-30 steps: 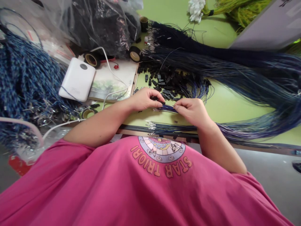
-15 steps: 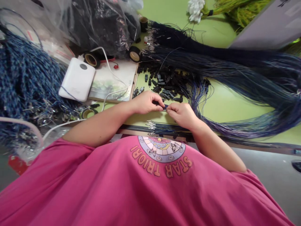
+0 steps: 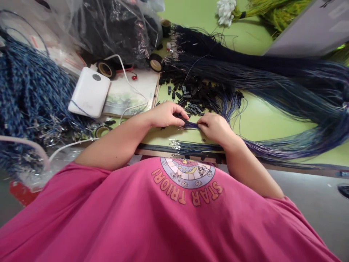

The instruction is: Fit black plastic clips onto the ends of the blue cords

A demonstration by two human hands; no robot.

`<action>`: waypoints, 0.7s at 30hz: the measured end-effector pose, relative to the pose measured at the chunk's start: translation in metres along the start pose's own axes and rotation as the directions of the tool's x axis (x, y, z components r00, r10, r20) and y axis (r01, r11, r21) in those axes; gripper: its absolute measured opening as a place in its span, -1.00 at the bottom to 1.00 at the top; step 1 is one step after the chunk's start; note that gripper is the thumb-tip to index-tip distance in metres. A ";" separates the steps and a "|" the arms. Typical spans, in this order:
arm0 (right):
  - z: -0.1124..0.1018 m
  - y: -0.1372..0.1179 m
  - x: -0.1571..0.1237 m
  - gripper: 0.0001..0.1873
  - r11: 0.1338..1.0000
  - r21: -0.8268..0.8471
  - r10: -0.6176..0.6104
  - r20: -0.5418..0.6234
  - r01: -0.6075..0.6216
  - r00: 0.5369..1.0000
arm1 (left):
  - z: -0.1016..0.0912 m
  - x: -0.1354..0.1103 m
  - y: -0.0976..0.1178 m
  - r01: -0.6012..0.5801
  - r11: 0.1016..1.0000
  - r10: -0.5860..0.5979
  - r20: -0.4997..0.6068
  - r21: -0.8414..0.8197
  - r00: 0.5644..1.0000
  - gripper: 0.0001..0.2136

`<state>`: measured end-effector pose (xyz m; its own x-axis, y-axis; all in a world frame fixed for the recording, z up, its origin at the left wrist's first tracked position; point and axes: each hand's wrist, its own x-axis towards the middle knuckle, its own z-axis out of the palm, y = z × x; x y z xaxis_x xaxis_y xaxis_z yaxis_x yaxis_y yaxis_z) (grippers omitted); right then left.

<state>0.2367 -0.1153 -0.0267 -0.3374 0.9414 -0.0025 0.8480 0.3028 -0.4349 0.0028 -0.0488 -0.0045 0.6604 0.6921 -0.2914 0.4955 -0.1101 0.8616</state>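
Between the thumb and fingers of my right hand (image 3: 215, 128) is a small bunch of blue and purple wires (image 3: 191, 125), whose bare metal ends point left. My left hand (image 3: 165, 115) is curled over those ends, thumb near forefinger. Something dark shows inside its curl, too hidden to name. Just beyond my hands lies a heap of small black plastic connectors (image 3: 193, 108). Closer to my body, a row of wires with silver terminals (image 3: 176, 146) rests along the table edge.
A thick bundle of dark blue wires (image 3: 272, 80) loops across the right side of the green table (image 3: 275, 112). On the left are a white power bank (image 3: 89, 92) with a cable, tape rolls (image 3: 156, 63), a booklet (image 3: 122, 91) and twisted blue wires (image 3: 29, 80).
My hands have moved slightly apart, the left one leftward and the right one a little rightward. More of the wire bunch shows between them, and its metal ends are under my left hand.
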 end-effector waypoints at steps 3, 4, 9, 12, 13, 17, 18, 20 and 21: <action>0.002 -0.002 -0.001 -0.77 0.998 0.061 0.011 -0.099 -0.005 0.995 | -0.003 -0.002 0.002 -0.002 1.000 0.003 -0.013 0.013 1.000 -0.73; 0.002 -0.002 -0.002 -0.78 0.996 0.092 0.025 -0.144 -0.012 0.989 | -0.004 -0.002 0.002 -0.009 1.000 0.009 -0.013 0.018 1.000 -0.74; -0.005 -0.006 -0.005 -0.87 0.985 0.135 0.143 -0.250 -0.112 0.958 | -0.008 -0.004 0.004 -0.014 0.999 0.014 0.017 0.033 1.000 -0.76; -0.007 -0.008 -0.006 -0.87 0.975 0.166 0.186 -0.235 -0.150 0.954 | -0.009 -0.005 0.004 0.003 1.000 -0.004 0.039 0.022 0.999 -0.73; -0.007 -0.008 -0.006 -0.85 0.974 0.177 0.184 -0.226 -0.145 0.957 | -0.009 -0.006 0.005 0.009 1.000 -0.010 0.045 0.013 0.999 -0.73; -0.009 -0.009 -0.007 -0.83 0.970 0.189 0.196 -0.232 -0.153 0.953 | -0.007 -0.007 0.011 0.031 0.999 -0.029 0.044 -0.034 0.999 -0.77; -0.010 -0.011 -0.008 -0.84 0.967 0.199 0.208 -0.253 -0.159 0.945 | -0.006 -0.007 0.012 0.033 0.998 -0.031 0.033 -0.053 0.999 -0.78; -0.011 -0.015 -0.010 -0.85 0.962 0.237 0.203 -0.299 -0.133 0.932 | -0.003 -0.006 0.013 0.034 0.994 -0.034 0.003 -0.103 0.999 -0.78; -0.011 -0.017 -0.011 -0.83 0.963 0.253 0.168 -0.309 -0.089 0.936 | -0.002 -0.005 0.012 0.031 0.991 -0.032 -0.006 -0.132 0.999 -0.78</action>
<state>0.2307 -0.1296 -0.0095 -0.0473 0.9781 0.2028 0.7433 0.1701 -0.6469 0.0044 -0.0524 0.0080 0.6408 0.6996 -0.3161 0.4369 0.0062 0.8995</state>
